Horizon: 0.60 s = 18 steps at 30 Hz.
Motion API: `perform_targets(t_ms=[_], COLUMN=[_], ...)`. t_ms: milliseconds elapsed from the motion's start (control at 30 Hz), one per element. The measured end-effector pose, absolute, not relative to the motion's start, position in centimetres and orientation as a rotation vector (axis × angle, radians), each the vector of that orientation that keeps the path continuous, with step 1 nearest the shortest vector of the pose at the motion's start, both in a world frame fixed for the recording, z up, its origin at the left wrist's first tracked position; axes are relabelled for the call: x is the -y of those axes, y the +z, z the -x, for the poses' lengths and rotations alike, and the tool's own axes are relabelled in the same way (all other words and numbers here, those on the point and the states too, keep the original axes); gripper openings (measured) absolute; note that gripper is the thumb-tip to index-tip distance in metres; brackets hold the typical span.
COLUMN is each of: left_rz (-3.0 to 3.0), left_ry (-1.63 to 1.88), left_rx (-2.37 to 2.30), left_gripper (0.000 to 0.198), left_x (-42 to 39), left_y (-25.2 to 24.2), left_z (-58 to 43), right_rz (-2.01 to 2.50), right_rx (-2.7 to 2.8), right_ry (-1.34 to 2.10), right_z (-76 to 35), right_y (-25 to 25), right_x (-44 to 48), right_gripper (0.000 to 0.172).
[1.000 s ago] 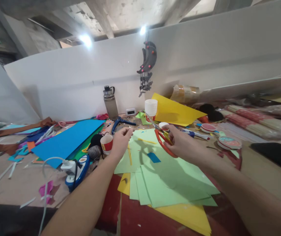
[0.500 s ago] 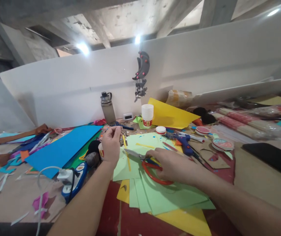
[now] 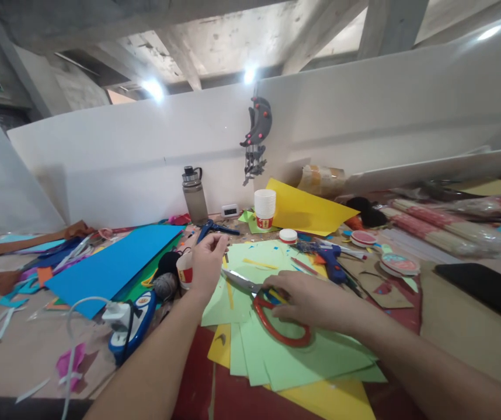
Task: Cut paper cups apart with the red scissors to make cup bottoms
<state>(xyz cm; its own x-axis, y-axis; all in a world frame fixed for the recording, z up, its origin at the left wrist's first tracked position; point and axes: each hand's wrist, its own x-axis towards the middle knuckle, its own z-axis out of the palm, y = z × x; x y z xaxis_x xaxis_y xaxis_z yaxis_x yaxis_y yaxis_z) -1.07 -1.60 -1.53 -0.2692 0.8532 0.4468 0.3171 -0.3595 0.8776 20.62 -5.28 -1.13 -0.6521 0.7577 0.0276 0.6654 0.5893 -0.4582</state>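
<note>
My left hand is raised with thumb and fingertips pinched together beside a paper cup. Anything between those fingertips is too small to make out. Under my right hand are scissors with red handles, and its curled fingers are on the handle. The scissor blades point left, nearly closed, over stacked light green paper. Something blue and yellow shows by the right fingers, partly hidden. One narrow yellow strip lies beside the blade tips, and another yellow strip lies farther back.
Blue card and a power strip with a white cable lie left. Behind stand a bottle and stacked paper cups. A blue glue gun lies right, with a black flat object beyond.
The scissors have come down lower on the green paper, with my right hand slightly lower too. My left hand has shifted a little right and down, showing more of the cup.
</note>
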Motion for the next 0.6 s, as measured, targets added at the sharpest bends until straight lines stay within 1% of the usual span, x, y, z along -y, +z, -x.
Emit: perform_targets(t_ms=[67, 100, 233, 367, 533, 600], left_rz=[-1.595, -1.621, -1.723, -1.763, -1.823, -2.020], left_ry=[1.627, 1.599, 1.485, 1.460, 1.471, 1.495], left_rx=[-1.458, -1.469, -1.519, -1.521, -1.505, -1.493], left_gripper=[0.029, 0.028, 0.027, 0.026, 0.027, 0.026], left_x=[1.7, 1.8, 2.5, 3.0, 3.0, 3.2], left_y=[-1.7, -1.7, -1.6, -1.2, -1.2, -1.3], left_z=[0.9, 0.8, 0.1, -0.4, -0.4, -0.3], right_rz=[1.195, 1.205, 1.251, 1.444, 1.673, 1.734], right_rx=[2.512, 2.449, 2.181, 1.975, 2.103, 2.142], right_ry=[0.629, 0.616, 0.453, 0.235, 0.110, 0.106], right_z=[-20.6, -20.6, -21.6, -23.7, -24.3, -23.7], right_y=[-0.9, -0.7, 0.1, 1.3, 2.3, 1.9], right_x=[4.9, 4.6, 3.1, 1.0, -3.0, -4.8], right_gripper=[0.028, 0.025, 0.027, 0.028, 0.027, 0.027])
